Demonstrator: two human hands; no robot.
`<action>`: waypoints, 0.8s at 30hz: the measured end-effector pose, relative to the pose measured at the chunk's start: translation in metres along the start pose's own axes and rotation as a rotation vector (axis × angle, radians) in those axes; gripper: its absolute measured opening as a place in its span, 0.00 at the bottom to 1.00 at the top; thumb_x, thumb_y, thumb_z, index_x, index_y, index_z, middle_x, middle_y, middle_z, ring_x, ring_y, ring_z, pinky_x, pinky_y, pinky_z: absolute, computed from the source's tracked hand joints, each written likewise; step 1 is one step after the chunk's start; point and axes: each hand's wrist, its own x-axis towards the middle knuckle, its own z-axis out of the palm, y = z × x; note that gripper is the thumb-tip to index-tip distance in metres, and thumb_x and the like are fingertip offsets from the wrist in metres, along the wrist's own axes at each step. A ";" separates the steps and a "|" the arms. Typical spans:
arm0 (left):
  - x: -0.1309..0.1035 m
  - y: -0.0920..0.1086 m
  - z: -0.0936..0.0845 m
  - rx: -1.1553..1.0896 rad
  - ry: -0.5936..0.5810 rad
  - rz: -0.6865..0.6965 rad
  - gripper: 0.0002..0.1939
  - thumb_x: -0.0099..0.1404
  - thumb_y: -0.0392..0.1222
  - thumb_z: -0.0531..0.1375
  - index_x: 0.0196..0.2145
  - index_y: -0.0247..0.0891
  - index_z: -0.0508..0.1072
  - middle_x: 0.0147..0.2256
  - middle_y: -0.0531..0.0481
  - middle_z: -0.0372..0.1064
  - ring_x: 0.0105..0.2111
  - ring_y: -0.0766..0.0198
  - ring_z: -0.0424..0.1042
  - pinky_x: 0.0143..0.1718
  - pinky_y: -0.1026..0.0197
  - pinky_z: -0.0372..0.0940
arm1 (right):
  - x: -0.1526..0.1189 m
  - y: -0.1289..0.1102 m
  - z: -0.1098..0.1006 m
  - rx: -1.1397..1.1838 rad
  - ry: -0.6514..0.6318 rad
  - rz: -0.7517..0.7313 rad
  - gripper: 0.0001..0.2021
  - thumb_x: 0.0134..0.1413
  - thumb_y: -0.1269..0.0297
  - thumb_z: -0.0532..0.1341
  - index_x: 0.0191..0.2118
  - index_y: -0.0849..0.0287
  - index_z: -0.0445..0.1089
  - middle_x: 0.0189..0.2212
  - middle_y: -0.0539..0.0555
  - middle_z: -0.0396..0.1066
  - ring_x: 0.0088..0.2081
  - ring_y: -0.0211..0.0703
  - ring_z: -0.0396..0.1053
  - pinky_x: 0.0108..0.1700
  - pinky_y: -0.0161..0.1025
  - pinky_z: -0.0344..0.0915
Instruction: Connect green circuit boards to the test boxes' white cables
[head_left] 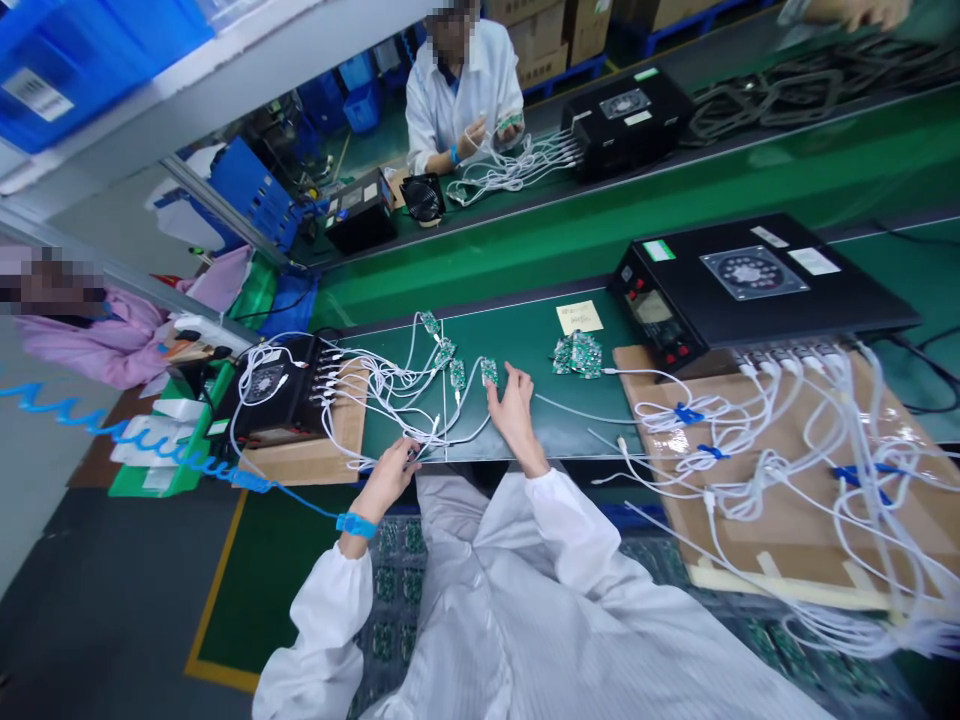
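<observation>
My left hand, with a blue wrist strap, is at the front edge of the green bench, its fingers curled at some white cables; what they grip is too small to tell. My right hand has its thumb and forefinger apart, the thumb side at a small green circuit board joined to a white cable. More cabled boards lie to the left. Right of my right hand sits a cluster of green boards. White cables run from the left black box.
A large black box stands at the right, above cardboard covered in white cables. A yellowish note lies behind the cluster. Across the bench a person handles a board. Another person's pink sleeve shows at the left.
</observation>
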 end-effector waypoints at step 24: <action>-0.021 0.016 -0.061 -0.288 -0.011 0.035 0.17 0.65 0.55 0.64 0.40 0.38 0.79 0.46 0.42 0.77 0.50 0.49 0.73 0.59 0.48 0.64 | -0.081 -0.131 0.058 0.759 -0.594 0.200 0.20 0.60 0.46 0.64 0.46 0.58 0.76 0.29 0.49 0.71 0.25 0.36 0.66 0.28 0.34 0.65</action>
